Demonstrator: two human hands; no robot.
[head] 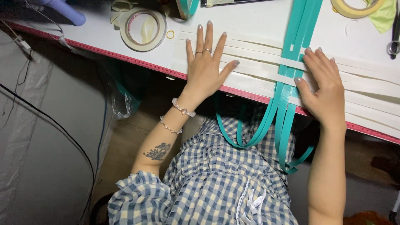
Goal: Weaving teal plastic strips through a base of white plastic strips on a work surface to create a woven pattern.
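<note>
My left hand (205, 68) flat, fingers spread, pressing white strips (254, 62) at tabletop (104, 31) near edge. My right hand (323, 85) flat, gripping nothing, over teal straps (287, 89) woven across, ends dangling off edge. Risk: hanging weight drags straps, weave shifts if pressure eases.

Smooth, matt white tabletop (104, 33), edged with a pink printed measuring strip (125, 58). Flat matt white strips (250, 54), papery or plastic, cannot tell. Glossy teal plastic straps (300, 25) at 12 o'clock. Semi-gloss tape roll (143, 28) at 11. Soft checked cotton sleeve (137, 200). Shiny bead bracelet (183, 109).
</note>
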